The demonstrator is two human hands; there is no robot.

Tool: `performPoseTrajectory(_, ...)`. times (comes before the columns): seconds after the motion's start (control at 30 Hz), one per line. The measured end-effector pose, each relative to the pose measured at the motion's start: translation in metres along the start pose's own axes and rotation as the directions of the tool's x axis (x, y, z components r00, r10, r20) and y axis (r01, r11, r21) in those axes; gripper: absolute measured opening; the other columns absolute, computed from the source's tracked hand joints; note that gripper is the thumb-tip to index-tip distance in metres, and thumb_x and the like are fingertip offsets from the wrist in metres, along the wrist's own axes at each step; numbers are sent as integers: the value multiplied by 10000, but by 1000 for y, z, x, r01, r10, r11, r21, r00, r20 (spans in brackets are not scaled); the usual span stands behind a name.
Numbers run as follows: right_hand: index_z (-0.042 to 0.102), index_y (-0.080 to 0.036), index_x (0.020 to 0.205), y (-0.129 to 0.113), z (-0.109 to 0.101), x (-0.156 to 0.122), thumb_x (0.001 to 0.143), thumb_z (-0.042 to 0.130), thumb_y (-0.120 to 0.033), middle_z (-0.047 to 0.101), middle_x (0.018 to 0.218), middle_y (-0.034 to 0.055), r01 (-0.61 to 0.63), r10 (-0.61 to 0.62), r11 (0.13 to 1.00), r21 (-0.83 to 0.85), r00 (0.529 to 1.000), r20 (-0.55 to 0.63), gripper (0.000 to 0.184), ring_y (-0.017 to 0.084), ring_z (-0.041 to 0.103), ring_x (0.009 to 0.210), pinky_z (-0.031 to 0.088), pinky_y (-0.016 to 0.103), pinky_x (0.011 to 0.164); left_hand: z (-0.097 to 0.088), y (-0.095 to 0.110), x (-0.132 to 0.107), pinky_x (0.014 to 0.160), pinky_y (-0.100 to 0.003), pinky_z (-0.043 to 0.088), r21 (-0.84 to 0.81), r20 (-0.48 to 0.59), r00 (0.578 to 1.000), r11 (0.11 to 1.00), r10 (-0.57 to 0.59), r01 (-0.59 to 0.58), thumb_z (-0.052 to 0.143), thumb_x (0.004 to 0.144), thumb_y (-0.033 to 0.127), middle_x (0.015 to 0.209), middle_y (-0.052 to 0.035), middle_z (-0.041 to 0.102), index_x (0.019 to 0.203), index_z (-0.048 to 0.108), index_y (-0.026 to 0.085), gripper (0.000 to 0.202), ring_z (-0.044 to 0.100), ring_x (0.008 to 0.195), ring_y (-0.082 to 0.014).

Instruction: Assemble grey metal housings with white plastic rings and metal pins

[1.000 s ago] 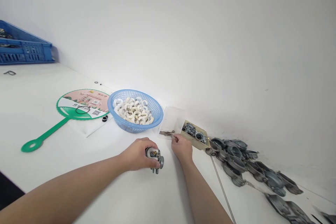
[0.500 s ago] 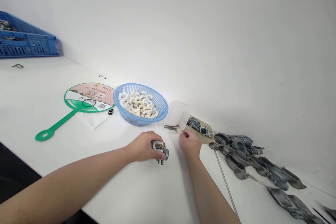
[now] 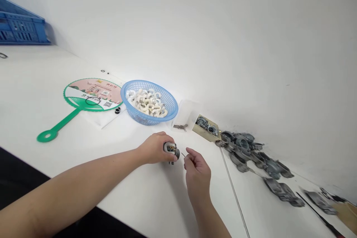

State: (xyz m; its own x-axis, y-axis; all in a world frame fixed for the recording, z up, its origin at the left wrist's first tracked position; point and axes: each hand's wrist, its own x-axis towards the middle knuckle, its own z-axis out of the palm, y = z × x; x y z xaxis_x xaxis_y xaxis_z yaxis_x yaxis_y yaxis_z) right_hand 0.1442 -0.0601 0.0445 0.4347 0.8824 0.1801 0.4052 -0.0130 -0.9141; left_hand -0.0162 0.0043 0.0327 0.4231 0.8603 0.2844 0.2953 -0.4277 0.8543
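Observation:
My left hand [image 3: 158,148] is wrapped round a small carburetor body [image 3: 170,148] just above the table, its open side up. Brass parts and a white float show inside it. To its right, my right hand [image 3: 196,165] pinches a thin metal pin [image 3: 183,154] between thumb and fingertips. The pin's tip points toward the carburetor, a small gap apart from it. Behind my hands, a clear plastic box [image 3: 186,113] holds several similar thin pins [image 3: 180,126].
A blue basket [image 3: 145,121] full of white floats stands behind my left hand. Left of it lie a green-handled fan [image 3: 60,124] and a blue crate [image 3: 23,28]. To the right are a box of metal parts [image 3: 205,134], several grey metal bowls [image 3: 242,150] and a screwdriver [image 3: 320,215].
My right hand has drawn back from the clear box toward the carburetor, with the pin in its fingers. My left hand still holds the carburetor. The view has shifted slightly.

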Motion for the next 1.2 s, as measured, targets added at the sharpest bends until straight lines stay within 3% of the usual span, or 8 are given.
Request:
performPoseTrajectory(0.17,615,-179,921,-4,11,-2,659,617,-273,547,630,-38,-25,31,997,75,996,-80,278,113,482,563,421,254,567,-1,-2,1,786,-299,463,-13,-27,999,999,-34,34,759,583,426,914,-28,622,911,675,219,396,589,834,-195)
performPoseTrajectory(0.33,612,-164,908,4,11,5,655,619,-282,544,622,-33,-41,53,985,165,996,-67,279,121,505,568,454,289,601,0,-2,0,804,-307,471,-11,-38,998,999,-46,45,742,603,424,932,-33,617,946,667,220,406,593,843,-199)
performPoseTrajectory(0.6,633,-188,917,11,7,-2,679,624,-293,561,675,-33,-83,82,990,111,997,13,260,119,520,594,457,284,617,-4,0,-2,836,-325,462,9,2,1000,1000,30,-30,671,658,313,961,-57,625,981,641,193,345,585,886,-213)
performPoseTrajectory(0.73,638,-180,911,9,7,-7,675,622,-292,564,673,-22,-86,86,990,112,996,10,262,125,517,601,448,271,584,-6,1,-3,854,-324,458,-10,17,1000,1000,1,-1,632,672,257,1005,-55,630,994,633,195,327,582,925,-217)
performPoseTrajectory(1.0,633,-180,884,-2,13,-13,663,619,-309,553,639,-30,-69,71,986,154,997,-13,256,117,505,570,443,256,545,-9,3,-3,825,-319,470,-8,5,1000,1000,-7,7,669,641,270,992,-52,635,983,644,203,349,586,898,-212)
performPoseTrajectory(1.2,631,-153,905,3,15,-11,654,641,-320,597,695,-7,-93,96,981,169,995,-12,302,142,564,636,501,307,639,-9,3,-2,783,-301,478,-38,15,999,999,-35,36,705,612,289,967,-40,628,944,665,210,344,588,865,-199)
